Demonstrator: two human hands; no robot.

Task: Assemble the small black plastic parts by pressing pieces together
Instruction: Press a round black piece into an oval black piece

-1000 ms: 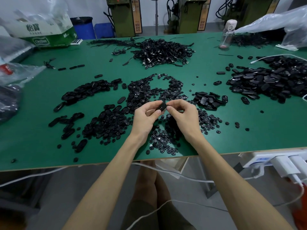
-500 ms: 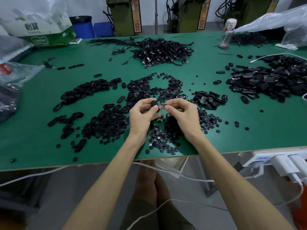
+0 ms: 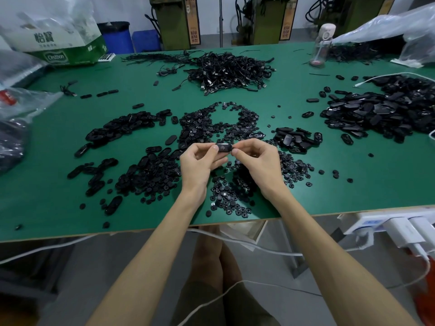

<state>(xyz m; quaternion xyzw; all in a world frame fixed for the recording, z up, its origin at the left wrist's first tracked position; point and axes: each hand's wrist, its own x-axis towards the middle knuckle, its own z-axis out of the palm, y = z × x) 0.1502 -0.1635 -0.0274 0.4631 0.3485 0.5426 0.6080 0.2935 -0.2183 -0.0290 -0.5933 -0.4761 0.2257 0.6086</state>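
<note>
bench (image 3: 353, 189) fills mid-frame; left hand (image 3: 200, 163) and right hand (image 3: 259, 165) pinch one part (image 3: 223, 147) between them at centre; button pile (image 3: 226, 198) just below the hands; shell pile (image 3: 122, 128) centre-left; shell heap (image 3: 381, 114) at right edge; cable heap (image 3: 230, 69) top centre; carton (image 3: 61, 48) upper left.

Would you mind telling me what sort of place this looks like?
Probably a small factory assembly bench: sorted heaps of black plastic parts on a green table, a cable pile, and machines behind.

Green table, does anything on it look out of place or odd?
Two stray black pieces lie alone near the front edge of the green table, apart from the heaps, where they might get knocked off. A white cable trails along the right heap. The left hand and right hand pinch one oval part.
</note>
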